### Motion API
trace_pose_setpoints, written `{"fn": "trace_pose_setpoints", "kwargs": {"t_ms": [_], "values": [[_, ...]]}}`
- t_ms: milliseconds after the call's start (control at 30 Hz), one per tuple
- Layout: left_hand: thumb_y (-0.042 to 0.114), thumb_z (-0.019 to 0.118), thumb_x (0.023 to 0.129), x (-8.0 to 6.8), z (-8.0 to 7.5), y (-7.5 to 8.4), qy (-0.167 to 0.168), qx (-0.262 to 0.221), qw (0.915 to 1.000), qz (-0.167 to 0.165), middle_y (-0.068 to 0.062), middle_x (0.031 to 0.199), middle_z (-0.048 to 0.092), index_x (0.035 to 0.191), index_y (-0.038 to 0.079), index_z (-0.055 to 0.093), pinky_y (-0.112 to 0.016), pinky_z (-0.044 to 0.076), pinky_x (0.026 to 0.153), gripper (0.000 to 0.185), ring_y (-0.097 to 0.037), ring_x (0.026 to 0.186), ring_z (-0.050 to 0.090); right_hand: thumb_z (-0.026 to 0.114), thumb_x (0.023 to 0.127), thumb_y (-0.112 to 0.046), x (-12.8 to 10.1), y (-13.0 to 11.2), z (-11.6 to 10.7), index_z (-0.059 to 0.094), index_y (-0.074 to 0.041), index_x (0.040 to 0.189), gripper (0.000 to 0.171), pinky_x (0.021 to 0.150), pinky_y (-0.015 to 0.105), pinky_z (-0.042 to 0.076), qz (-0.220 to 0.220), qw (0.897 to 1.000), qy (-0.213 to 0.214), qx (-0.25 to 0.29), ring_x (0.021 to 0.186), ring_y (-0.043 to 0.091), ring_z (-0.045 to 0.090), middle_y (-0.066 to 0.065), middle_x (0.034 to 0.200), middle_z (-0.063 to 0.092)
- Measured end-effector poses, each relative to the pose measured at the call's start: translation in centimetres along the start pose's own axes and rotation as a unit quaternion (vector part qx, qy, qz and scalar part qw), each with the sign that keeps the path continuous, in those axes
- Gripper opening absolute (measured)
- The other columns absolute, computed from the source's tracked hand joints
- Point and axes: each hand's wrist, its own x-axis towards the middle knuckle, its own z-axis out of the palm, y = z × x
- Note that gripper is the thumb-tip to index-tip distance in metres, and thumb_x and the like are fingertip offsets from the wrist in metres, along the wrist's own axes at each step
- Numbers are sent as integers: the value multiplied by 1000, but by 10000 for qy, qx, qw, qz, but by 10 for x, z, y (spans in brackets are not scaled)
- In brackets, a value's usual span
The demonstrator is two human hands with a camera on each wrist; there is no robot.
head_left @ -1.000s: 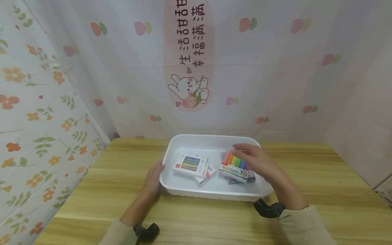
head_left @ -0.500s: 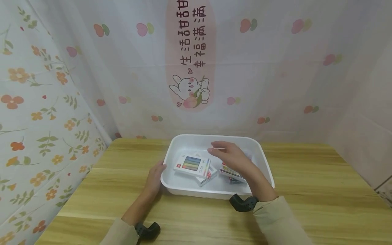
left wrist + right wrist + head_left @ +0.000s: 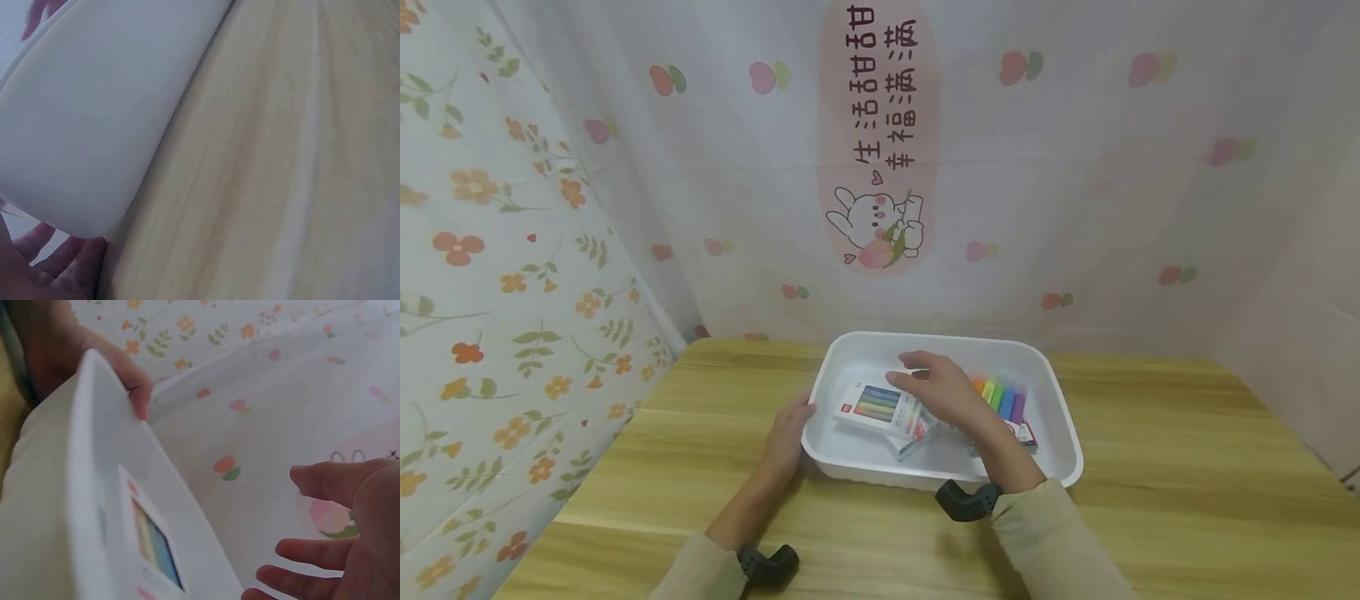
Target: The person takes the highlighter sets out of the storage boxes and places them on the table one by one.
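Observation:
A white plastic tray [image 3: 880, 473] stands on the table. My left hand [image 3: 785, 437] grips its left end, thumb over the rim and fingers against the outer wall; those fingers [image 3: 65, 265] show at the tray's edge in the left wrist view. Over the tray hovers my right hand [image 3: 946, 392], thumb and fingers spread apart with nothing between them, as the right wrist view shows. Left of it lies a white box [image 3: 877, 403] with a window of coloured sticks, on top of another white box [image 3: 910, 444]. A pack of rainbow-coloured sticks [image 3: 1011, 402] is partly hidden behind my right hand.
More flat packaging [image 3: 1028, 439] lies under the rainbow pack. The wood-grain table [image 3: 1165, 467] extends on both sides of the tray. A patterned curtain [image 3: 1075, 208] hangs behind it, and a floral one [image 3: 535, 333] at the left.
My right hand has moved left from over the rainbow pack toward the white boxes. The left hand has stayed on the tray's left end. The view has shifted slightly.

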Motion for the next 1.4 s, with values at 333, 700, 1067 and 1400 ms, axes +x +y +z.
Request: {"fn": "trace_pose_setpoints", "kwargs": {"t_ms": [333,700,1067,1400], "values": [[19,37,104,-1,3,5,-28,59,10000,-40,-29,142,57,143,-10,48,-50,44,112,50,-41,131,57,67,94,-39,6,8,22,55,-12,145,59,109,57,46,-101,9992,32,-379,137,35,53,11,148,57],[20,35,105,-4,3,6,-109,34,9999,-104,-27,147,53,146,-8,45,-52,39,116,51,-39,137,52,71,92,-38,6,13,32,53,-13,146,62,101,51,54,41,9979,30,-650,119,31,62,13,148,57],[20,36,105,-1,3,5,-86,75,9999,-97,-26,148,52,147,-7,45,-53,40,115,51,-40,137,52,76,89,-25,7,16,36,49,-10,149,68,117,55,39,16,9944,-65,-1052,141,35,48,14,152,52],[21,35,105,-3,2,5,-90,49,9999,-80,-26,148,52,148,-6,44,-53,39,116,51,-40,137,52,76,89,-29,7,19,39,51,-12,148,66,114,54,42,80,9915,-166,-1289,131,33,52,16,147,55]]}}
